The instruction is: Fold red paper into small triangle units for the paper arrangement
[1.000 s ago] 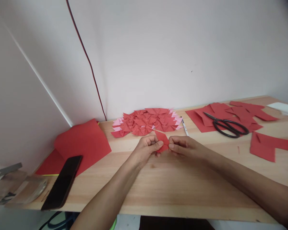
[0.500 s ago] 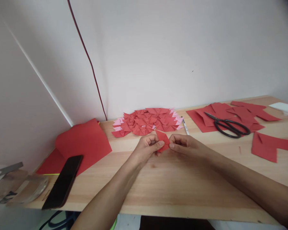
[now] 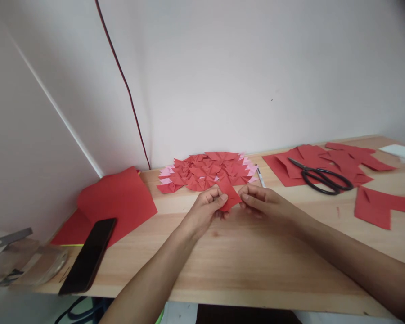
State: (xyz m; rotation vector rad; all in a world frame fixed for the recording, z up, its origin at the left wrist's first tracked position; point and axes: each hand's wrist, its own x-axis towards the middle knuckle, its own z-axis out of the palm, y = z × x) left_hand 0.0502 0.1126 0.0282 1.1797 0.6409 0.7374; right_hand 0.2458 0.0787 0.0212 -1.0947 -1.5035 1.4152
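A small piece of red paper (image 3: 230,193) with a crease across it is held up over the wooden table. My left hand (image 3: 211,203) pinches its left side, with the thumb flat on its face and the fingers behind. At the paper's right corner, the thumb and curled fingers of my right hand (image 3: 256,200) are closed on the edge. Just beyond both hands lies a cluster of folded red and pink paper pieces (image 3: 205,172), overlapping in rows against the wall.
Black-handled scissors (image 3: 324,179) lie on red paper scraps (image 3: 300,157) at the right. A pen (image 3: 260,176) lies beside the folded cluster. On the left are red sheets (image 3: 121,202), a black phone (image 3: 89,256) and a clear container (image 3: 40,265) near the table's front edge (image 3: 256,303).
The red paper now shows a wider, flatter face, its right corner reaching further right. My left thumb has shifted slightly left and up; my right hand has barely moved.
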